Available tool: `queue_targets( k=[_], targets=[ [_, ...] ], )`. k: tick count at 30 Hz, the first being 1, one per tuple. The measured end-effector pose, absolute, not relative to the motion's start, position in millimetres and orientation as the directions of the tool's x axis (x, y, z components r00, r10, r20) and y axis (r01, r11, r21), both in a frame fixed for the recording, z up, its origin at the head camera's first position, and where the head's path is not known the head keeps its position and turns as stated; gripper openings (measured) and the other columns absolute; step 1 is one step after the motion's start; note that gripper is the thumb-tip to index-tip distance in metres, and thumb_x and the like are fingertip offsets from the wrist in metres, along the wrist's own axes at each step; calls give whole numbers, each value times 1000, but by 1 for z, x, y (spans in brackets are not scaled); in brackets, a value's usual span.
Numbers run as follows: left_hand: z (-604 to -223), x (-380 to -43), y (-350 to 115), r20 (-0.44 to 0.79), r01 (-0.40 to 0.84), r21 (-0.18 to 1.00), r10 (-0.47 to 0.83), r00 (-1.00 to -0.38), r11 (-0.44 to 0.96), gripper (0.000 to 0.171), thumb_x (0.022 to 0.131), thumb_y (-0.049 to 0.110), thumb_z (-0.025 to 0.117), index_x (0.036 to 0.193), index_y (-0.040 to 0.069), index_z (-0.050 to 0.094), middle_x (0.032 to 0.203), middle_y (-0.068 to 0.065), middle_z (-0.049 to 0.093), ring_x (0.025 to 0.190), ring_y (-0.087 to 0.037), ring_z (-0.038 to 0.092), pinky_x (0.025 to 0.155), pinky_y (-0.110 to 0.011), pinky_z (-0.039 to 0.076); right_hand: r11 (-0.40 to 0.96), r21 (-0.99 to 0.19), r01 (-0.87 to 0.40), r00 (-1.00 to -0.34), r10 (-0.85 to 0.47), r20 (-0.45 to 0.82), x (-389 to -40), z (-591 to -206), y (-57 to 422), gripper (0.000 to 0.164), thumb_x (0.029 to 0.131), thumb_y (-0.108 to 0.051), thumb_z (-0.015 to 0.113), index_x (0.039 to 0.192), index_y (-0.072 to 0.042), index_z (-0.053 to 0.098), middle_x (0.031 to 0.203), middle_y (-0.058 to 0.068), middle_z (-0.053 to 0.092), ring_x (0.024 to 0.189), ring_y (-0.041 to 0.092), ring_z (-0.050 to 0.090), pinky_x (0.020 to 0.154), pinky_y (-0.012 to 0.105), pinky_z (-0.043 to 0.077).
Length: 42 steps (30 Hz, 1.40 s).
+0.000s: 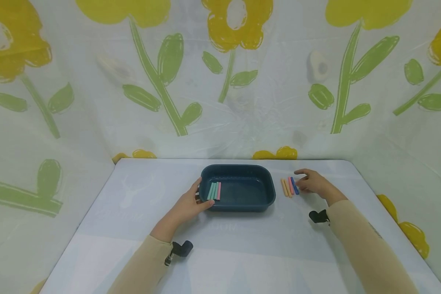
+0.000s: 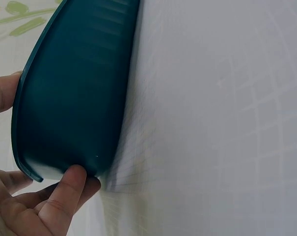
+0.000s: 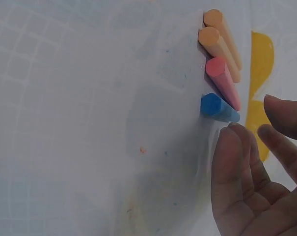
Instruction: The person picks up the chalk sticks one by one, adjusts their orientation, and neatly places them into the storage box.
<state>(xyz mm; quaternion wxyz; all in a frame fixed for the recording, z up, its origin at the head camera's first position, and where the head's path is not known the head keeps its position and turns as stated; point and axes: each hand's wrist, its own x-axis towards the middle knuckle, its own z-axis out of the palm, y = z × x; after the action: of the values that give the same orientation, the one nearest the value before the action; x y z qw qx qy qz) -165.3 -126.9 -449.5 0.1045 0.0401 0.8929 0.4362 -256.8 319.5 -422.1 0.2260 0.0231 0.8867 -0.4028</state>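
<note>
The left hand (image 1: 186, 205), fingers clamped on one end of the tray (image 1: 244, 191), probably steadies it, while the right hand (image 1: 317, 183) has its fingers apart beside the blue chalk (image 3: 214, 104).

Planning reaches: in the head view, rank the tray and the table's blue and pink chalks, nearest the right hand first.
1. Blue chalk: just left of the right hand.
2. Pink chalk: left of the blue.
3. Teal tray: farthest left.
</note>
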Motion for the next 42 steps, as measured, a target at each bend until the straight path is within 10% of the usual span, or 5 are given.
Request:
queue_targets(
  k=[22,42],
  targets=[
    [-450,-165,-127,-144,-11,788,167,-975,615,102,87,51,74,162,16,14,156,-19,39,131,-35,53,106,-50,45,757,-626,189,-842,-204,-500,-264,-424,316,66,95,-7,60,153,-1,31,102,14,56,80,21,55,71,32,50],
    [-449,-164,-126,-133,-1,787,169,-977,617,100,88,47,75,162,17,14,155,-20,39,130,-35,54,106,-50,44,699,-695,167,-891,-195,-410,-253,-426,320,62,96,-7,63,149,1,32,115,24,59,89,22,63,80,36,55]
  ],
)
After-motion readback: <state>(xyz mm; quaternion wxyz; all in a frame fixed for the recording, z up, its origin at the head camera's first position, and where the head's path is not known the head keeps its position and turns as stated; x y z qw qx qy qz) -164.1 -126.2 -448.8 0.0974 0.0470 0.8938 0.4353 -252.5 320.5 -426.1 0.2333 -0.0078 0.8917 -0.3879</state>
